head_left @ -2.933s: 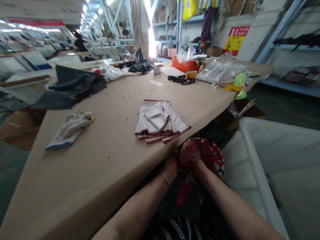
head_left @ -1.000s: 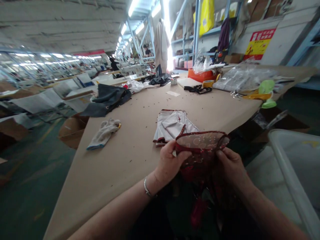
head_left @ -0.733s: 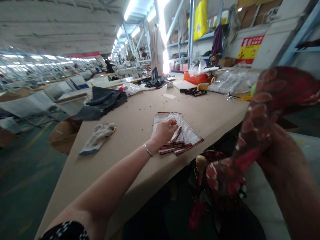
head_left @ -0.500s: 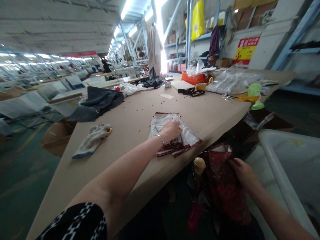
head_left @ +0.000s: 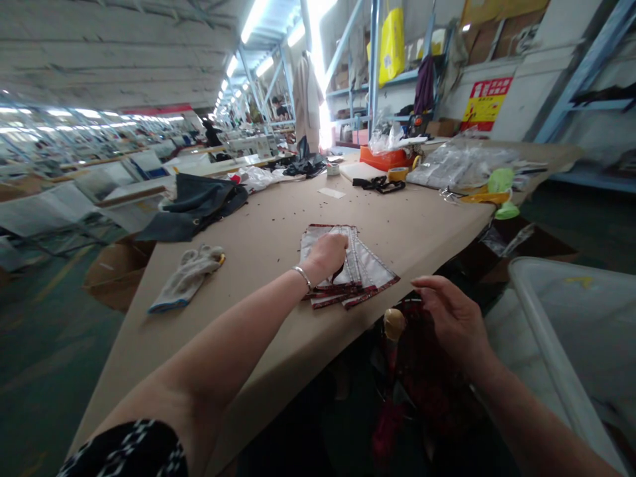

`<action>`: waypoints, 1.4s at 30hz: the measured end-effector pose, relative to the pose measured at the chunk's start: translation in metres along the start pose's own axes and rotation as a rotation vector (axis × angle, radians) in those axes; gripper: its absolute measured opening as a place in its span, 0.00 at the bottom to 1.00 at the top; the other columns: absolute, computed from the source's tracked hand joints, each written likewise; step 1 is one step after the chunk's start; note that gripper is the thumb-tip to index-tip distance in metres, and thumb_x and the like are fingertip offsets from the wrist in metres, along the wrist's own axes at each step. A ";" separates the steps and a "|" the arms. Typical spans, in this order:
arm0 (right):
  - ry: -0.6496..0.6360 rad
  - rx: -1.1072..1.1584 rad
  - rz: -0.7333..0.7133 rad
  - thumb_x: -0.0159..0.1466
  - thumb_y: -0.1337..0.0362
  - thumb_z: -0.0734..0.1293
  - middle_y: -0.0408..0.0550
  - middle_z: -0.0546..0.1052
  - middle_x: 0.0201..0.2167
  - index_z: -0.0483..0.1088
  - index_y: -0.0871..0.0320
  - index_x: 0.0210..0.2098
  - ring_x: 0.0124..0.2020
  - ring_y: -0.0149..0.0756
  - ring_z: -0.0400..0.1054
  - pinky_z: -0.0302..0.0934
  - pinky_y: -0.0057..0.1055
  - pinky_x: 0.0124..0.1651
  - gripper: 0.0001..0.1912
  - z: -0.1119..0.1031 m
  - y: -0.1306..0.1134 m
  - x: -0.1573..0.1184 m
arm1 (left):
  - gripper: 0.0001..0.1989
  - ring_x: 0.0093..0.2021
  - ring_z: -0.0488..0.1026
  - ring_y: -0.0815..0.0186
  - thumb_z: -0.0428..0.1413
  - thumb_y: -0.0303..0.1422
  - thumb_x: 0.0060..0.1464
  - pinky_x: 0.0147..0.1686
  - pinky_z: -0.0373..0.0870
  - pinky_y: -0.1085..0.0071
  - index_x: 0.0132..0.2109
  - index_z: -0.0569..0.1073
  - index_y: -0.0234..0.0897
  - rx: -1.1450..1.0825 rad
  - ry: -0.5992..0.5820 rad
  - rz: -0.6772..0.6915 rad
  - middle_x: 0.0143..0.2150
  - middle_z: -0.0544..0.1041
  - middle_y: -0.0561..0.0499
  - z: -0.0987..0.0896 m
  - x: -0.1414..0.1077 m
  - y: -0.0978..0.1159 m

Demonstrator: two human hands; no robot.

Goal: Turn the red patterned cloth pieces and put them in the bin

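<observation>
On the table lies a fanned stack of pale fabric pieces point(head_left: 372, 268) with dark red patterned edges. My left hand point(head_left: 326, 257), with a bracelet at the wrist, rests over the stack's left side. Its fingers are curled down on a fabric piece, and the fingertips are partly hidden. Beyond the table's near edge, my right hand point(head_left: 452, 318) is raised with fingers bent and apart; I see nothing in it. Below it hangs dark red fabric point(head_left: 432, 371) in shadow. A rounded tan knob point(head_left: 394, 324) stands just left of this hand.
A work glove point(head_left: 191, 275) lies at the left, before a dark folded cloth point(head_left: 203, 202). Farther back are black straps point(head_left: 380, 184), a tape roll point(head_left: 397, 173), an orange box point(head_left: 385, 157) and plastic bags point(head_left: 462, 162). A white bin point(head_left: 541, 318) stands at the right.
My right hand has let go of the dark red fabric and risen toward the table edge. My left hand has shifted slightly left over the stack.
</observation>
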State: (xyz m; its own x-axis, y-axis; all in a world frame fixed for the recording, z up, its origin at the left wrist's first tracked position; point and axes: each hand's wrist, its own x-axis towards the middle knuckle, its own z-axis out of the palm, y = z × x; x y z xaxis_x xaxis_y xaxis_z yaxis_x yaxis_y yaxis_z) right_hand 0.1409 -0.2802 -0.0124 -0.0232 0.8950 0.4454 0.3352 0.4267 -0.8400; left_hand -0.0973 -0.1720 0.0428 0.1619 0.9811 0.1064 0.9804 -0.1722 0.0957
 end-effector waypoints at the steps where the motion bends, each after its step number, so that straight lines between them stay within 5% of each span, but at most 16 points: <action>1: -0.063 -0.011 -0.080 0.65 0.58 0.60 0.47 0.75 0.37 0.71 0.56 0.42 0.36 0.34 0.70 0.65 0.32 0.41 0.12 0.008 -0.019 0.005 | 0.12 0.40 0.75 0.61 0.49 0.24 0.51 0.41 0.68 0.69 0.36 0.77 0.34 0.007 0.033 0.008 0.37 0.80 0.43 -0.008 -0.010 0.000; 6: -0.224 -0.069 -0.257 0.63 0.60 0.62 0.57 0.71 0.47 0.65 0.63 0.53 0.45 0.42 0.68 0.66 0.41 0.48 0.21 0.057 -0.055 0.030 | 0.09 0.34 0.72 0.65 0.49 0.28 0.53 0.33 0.65 0.70 0.32 0.74 0.35 0.031 0.287 0.130 0.36 0.76 0.47 -0.046 -0.073 0.007; 11: -0.250 -0.252 -0.329 0.61 0.68 0.59 0.58 0.70 0.50 0.65 0.64 0.54 0.51 0.46 0.65 0.62 0.45 0.55 0.21 0.082 -0.064 0.028 | 0.05 0.28 0.67 0.68 0.51 0.28 0.51 0.28 0.59 0.70 0.31 0.72 0.36 0.027 0.319 0.165 0.31 0.73 0.51 -0.060 -0.131 0.016; 18: -0.332 -0.440 -0.429 0.60 0.68 0.62 0.57 0.65 0.59 0.58 0.63 0.61 0.57 0.46 0.60 0.60 0.42 0.58 0.29 0.072 -0.098 -0.020 | 0.06 0.24 0.61 0.70 0.51 0.25 0.49 0.25 0.55 0.71 0.26 0.66 0.37 -0.129 0.369 0.161 0.25 0.67 0.54 -0.048 -0.177 0.020; 22: -0.410 -0.635 -0.336 0.62 0.75 0.56 0.58 0.66 0.58 0.59 0.63 0.61 0.58 0.48 0.60 0.60 0.45 0.58 0.28 0.059 -0.079 -0.033 | 0.09 0.23 0.59 0.72 0.52 0.24 0.48 0.24 0.54 0.73 0.24 0.61 0.37 -0.284 0.430 0.171 0.23 0.63 0.56 -0.036 -0.200 0.026; 30: -0.528 -0.499 -0.087 0.61 0.73 0.57 0.57 0.72 0.50 0.66 0.61 0.55 0.46 0.45 0.70 0.67 0.40 0.49 0.23 0.035 -0.057 -0.057 | 0.09 0.25 0.63 0.74 0.51 0.20 0.52 0.25 0.59 0.77 0.29 0.63 0.37 -0.658 0.570 0.230 0.26 0.67 0.55 -0.013 -0.252 0.037; 33: -0.454 -0.293 -0.059 0.61 0.74 0.56 0.51 0.76 0.46 0.68 0.58 0.52 0.46 0.39 0.71 0.66 0.32 0.49 0.21 0.023 -0.052 -0.066 | 0.08 0.24 0.63 0.74 0.53 0.20 0.49 0.25 0.59 0.77 0.29 0.65 0.37 -0.679 0.533 0.121 0.25 0.67 0.56 0.009 -0.258 0.036; 37: -0.355 -0.292 -0.230 0.62 0.74 0.56 0.48 0.76 0.38 0.68 0.57 0.49 0.39 0.35 0.72 0.65 0.28 0.42 0.19 0.007 -0.039 -0.096 | 0.05 0.22 0.61 0.74 0.55 0.24 0.47 0.22 0.57 0.77 0.27 0.68 0.36 -1.001 0.247 -0.248 0.21 0.66 0.57 0.051 -0.257 0.037; 42: -0.685 -0.622 -0.037 0.59 0.77 0.56 0.52 0.77 0.31 0.74 0.60 0.37 0.31 0.39 0.72 0.64 0.31 0.35 0.17 0.025 0.002 -0.144 | 0.12 0.24 0.69 0.71 0.63 0.35 0.45 0.21 0.66 0.77 0.32 0.67 0.37 -1.910 0.075 -0.713 0.26 0.72 0.55 0.072 -0.249 0.062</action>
State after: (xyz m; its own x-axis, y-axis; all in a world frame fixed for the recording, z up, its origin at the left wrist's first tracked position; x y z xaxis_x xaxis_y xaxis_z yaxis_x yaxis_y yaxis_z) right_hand 0.1212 -0.4049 -0.0865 -0.5293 0.8482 0.0216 0.7638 0.4874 -0.4232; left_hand -0.0690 -0.4205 -0.0495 -0.1719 0.9066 -0.3853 -0.4951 0.2586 0.8295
